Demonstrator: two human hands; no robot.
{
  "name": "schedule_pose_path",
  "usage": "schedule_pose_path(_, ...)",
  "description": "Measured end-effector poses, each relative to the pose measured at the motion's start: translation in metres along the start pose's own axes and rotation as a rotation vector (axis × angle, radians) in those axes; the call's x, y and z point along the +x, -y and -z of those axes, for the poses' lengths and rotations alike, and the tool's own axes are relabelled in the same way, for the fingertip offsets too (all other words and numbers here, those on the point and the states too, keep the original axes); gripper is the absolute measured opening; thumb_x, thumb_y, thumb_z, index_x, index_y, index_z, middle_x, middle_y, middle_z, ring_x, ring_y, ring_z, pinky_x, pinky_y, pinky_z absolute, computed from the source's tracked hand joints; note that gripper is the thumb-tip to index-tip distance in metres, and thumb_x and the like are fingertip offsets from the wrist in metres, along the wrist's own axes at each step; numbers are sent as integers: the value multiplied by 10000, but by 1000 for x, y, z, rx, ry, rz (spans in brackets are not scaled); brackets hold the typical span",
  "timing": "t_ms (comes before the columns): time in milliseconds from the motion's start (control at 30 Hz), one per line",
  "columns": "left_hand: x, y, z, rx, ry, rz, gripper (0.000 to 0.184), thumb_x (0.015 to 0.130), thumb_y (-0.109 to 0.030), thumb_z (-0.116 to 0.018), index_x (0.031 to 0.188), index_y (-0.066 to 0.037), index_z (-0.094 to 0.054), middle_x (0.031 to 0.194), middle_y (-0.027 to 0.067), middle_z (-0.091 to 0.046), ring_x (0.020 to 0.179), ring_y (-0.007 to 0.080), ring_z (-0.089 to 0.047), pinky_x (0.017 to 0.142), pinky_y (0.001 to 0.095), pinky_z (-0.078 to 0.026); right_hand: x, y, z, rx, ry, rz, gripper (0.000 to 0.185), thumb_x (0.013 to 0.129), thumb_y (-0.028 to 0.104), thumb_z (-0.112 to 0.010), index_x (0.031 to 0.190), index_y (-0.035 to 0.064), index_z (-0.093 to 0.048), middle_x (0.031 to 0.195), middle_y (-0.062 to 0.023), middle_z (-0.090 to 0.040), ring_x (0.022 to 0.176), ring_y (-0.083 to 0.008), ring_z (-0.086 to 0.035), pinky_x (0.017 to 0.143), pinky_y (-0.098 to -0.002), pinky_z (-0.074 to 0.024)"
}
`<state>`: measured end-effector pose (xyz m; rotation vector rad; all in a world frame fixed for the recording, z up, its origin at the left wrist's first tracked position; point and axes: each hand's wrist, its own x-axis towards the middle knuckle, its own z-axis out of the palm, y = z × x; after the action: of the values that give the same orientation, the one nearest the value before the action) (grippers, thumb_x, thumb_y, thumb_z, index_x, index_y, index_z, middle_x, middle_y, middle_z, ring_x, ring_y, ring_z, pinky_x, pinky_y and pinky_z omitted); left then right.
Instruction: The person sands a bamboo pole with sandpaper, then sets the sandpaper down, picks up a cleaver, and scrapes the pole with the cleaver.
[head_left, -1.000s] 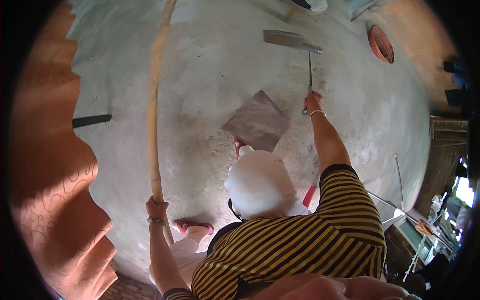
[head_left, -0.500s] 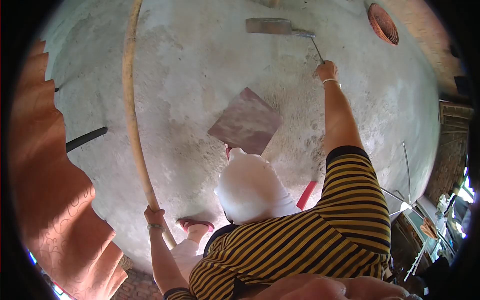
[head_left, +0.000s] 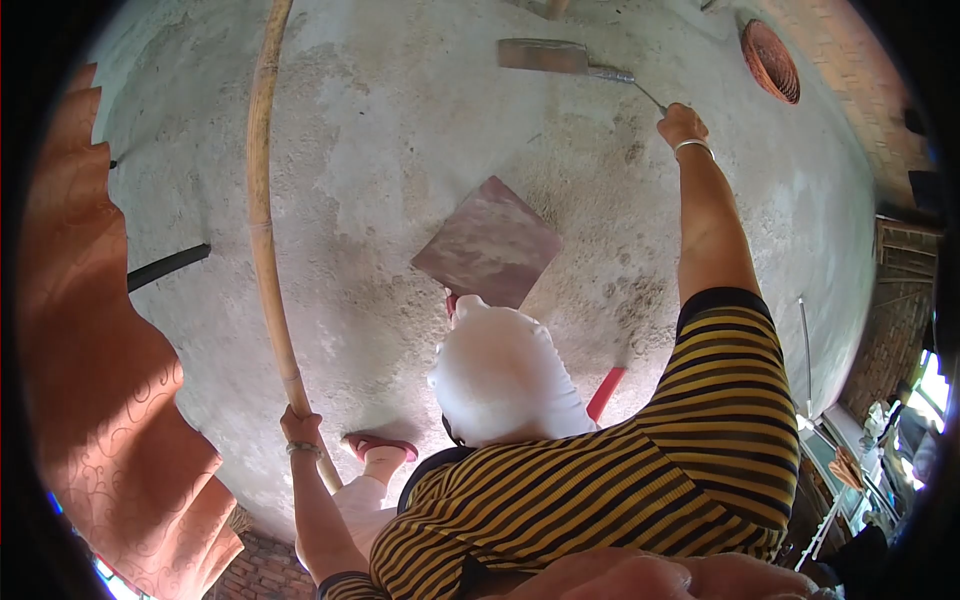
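Note:
My left hand (head_left: 302, 430) is closed round a long bamboo pole (head_left: 262, 190), near its lower end, and the pole runs up past the top of the view. Stretched forward, my right hand (head_left: 684, 124) is closed on a thin metal rod (head_left: 650, 97). The rod's far end meets the silver handle (head_left: 612, 74) of a flat, cleaver-like blade (head_left: 543, 56). Whether rod and handle are joined I cannot tell. A square brownish-purple tile (head_left: 490, 242) lies in front of me, its near corner partly hidden by a white rounded form (head_left: 497, 370) at my front.
A woven basket (head_left: 771, 62) lies at the upper right. Wavy orange sheeting (head_left: 100, 350) hangs along the left, with a dark bar (head_left: 170, 268) beyond its edge. A red strip (head_left: 606, 393) and a foot in a pink slipper (head_left: 385, 446) show near my body. Clutter stands at the lower right.
My right hand has moved right and slightly farther out, and the rod now slants more toward the right. The blade and its handle have shifted slightly right. My left hand still grips the pole.

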<state>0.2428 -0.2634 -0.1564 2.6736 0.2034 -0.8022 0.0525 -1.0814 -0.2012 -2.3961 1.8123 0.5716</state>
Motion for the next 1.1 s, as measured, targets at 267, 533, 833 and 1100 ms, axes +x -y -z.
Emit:
schedule_pose_path(267, 1, -1, -1, -5, 7, 5, 258, 543, -28, -647, 785, 19, -571, 653, 79, -561, 577, 212, -538, 564, 355, -461, -5, -26, -25, 12, -9, -37, 275, 779, 175, -560, 1017, 86, -665, 1088, -159, -632, 1050, -328, -591, 870, -412, -470)
schedule_pose_path(533, 3, 0, -2, -15, 20, 3, 263, 545, -34, -651, 791, 19, -573, 665, 86, -571, 581, 212, -547, 560, 354, -461, -22, -41, -25, -86, 30, 120, 312, 783, 146, -559, 1087, 131, -626, 1053, -148, -639, 1033, -311, -592, 862, -402, -478)
schedule_pose_path(833, 3, -5, -8, 4, 26, -28, 262, 544, -54, -655, 777, 27, -568, 651, 96, -576, 573, 217, -539, 553, 358, -454, -61, -38, -21, -228, 100, 640, 412, 812, 120, -544, 1216, 196, -534, 1005, -128, -649, 973, -295, -610, 800, -422, -495)
schedule_pose_path(1100, 7, 4, -11, 29, 13, -34, 249, 542, -82, -654, 749, 22, -563, 624, 109, -568, 557, 226, -537, 534, 368, -447, -59, 42, -30, 37, -56, 384, 367, 811, 143, -543, 1174, 180, -590, 1075, -130, -629, 1030, -290, -590, 869, -395, -480)
